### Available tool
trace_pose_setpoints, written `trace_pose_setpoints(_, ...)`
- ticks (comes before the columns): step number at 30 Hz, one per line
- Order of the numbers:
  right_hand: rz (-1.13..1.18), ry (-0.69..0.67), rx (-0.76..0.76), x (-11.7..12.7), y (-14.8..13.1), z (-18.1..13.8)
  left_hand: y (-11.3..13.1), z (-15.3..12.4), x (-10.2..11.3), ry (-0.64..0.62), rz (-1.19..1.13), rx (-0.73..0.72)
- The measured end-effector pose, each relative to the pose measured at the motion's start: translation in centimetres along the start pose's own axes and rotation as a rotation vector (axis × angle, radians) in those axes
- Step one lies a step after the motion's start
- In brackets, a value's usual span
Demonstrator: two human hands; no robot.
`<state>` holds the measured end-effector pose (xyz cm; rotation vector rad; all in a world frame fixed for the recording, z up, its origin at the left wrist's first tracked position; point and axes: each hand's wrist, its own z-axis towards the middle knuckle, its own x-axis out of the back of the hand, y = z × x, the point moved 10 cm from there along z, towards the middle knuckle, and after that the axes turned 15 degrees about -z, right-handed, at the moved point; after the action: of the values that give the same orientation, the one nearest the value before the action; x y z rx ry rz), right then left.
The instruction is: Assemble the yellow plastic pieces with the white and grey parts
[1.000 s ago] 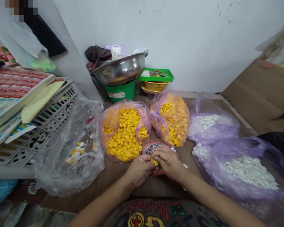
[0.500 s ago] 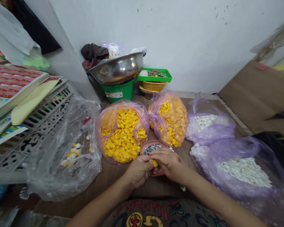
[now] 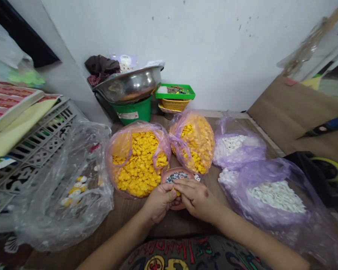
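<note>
Fingers [image 3: 171, 194] of left hand [image 3: 157, 202] and right hand [image 3: 198, 198], as before, tight around one yellow piece [image 3: 178, 194] over pink dish [image 3: 162, 175].

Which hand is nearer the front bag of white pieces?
The right hand. It is beside the bag of white pieces, between it and the left hand, which is farther, by the open bag of yellow pieces. Both pinch a small yellow piece.

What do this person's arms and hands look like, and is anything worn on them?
Both forearms are bare, no sleeves in view. The left hand and right hand show no gloves, rings or watch. Below them, a dark shirt with colourful printed lettering.
</note>
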<state>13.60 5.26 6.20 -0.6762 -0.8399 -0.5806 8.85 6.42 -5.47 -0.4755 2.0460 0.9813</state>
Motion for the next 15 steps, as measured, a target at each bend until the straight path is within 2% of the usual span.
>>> trace_pose_setpoints(11, 0.114, -0.098, -0.063, -1.0, 1.1, -0.2, -0.4, -0.6, -0.3, -0.016, -0.012, 0.032)
trace_pose_setpoints(15, 0.178, -0.074, -0.149, -1.1, 1.5, -0.1, -0.5, -0.6, -0.1, -0.013, -0.034, 0.056)
